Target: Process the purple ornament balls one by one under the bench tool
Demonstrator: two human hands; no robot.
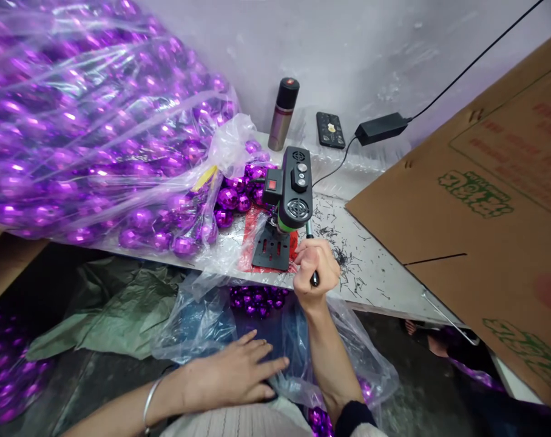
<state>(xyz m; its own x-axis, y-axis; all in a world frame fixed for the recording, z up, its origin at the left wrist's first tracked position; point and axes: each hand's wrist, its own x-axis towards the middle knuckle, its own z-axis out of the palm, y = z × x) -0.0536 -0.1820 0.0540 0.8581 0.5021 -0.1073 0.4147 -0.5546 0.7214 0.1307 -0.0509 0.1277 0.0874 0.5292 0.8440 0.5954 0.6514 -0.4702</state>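
My right hand (pixel 317 266) is closed around the black-tipped lever handle (pixel 315 279) of a small black bench machine (pixel 297 188). The machine has two round vents, silver buttons and a red switch; below its head is a slotted black base plate (pixel 272 249). Low in front of my body, my left hand (pixel 234 371) lies with fingers spread, holding nothing. It is over a clear plastic bag (pixel 198 331) in my lap, where shiny purple baubles (pixel 260 300) show. More purple faceted baubles (pixel 227 198) lie beside the machine on the left.
A huge clear bag of purple baubles (pixel 88 133) fills the left. Behind the machine are a flask (pixel 283 114), a phone (pixel 330 130) and a corded power adapter (pixel 381 128). Black clippings (pixel 343 255) litter the table. A cardboard box (pixel 485 243) leans at right.
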